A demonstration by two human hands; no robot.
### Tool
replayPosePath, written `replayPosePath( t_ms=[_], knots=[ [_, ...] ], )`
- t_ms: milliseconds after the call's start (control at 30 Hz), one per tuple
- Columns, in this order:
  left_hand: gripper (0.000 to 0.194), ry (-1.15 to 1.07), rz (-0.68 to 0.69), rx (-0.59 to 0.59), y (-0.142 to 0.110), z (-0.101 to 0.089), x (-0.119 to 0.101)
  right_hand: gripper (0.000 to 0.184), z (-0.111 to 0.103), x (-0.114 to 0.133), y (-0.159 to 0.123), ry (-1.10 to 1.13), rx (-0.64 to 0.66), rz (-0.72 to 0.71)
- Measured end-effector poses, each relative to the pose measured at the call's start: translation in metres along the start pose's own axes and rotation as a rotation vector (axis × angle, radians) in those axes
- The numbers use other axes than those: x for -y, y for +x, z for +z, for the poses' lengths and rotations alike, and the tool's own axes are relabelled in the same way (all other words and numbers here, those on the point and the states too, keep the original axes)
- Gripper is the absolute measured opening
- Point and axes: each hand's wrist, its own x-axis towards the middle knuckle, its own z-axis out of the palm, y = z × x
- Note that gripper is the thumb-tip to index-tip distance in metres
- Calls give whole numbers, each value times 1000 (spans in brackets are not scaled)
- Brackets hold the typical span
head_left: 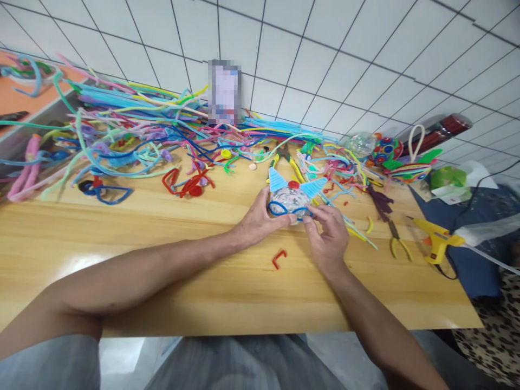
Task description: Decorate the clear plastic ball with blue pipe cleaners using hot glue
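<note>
A clear, shiny ball (287, 197) with two light-blue pipe-cleaner ears and a red round piece on top is held over the wooden table. Blue pipe-cleaner glasses (278, 208) lie across its front. My left hand (262, 218) grips the ball from its left side, thumb along the lower front. With thumb and fingers, my right hand (327, 230) pinches the right end of the glasses against the ball. A bent red pipe-cleaner piece (279, 259) lies on the table below the hands.
Tangled pipe cleaners (142, 146) cover the table's back, with a phone (225, 92) propped against the tiled wall. Yellow-handled pliers (289, 162) lie behind the ball. To the right are smaller pliers (398, 244), a yellow glue gun (439, 241) and decorated balls (385, 150).
</note>
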Motion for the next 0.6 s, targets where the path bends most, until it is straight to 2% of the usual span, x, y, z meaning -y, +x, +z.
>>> replayPosePath(
  t_ms=[367, 467, 600],
  knots=[
    [74, -31, -24, 10, 1, -3, 0, 22, 3, 3, 1, 53, 6, 72],
    [80, -81, -27, 20, 2, -5, 1, 34, 11, 7, -2, 189, -43, 217],
    [84, -126, 19, 77, 4, -9, 0, 58, 18, 12, -2, 382, -109, 498]
  ],
)
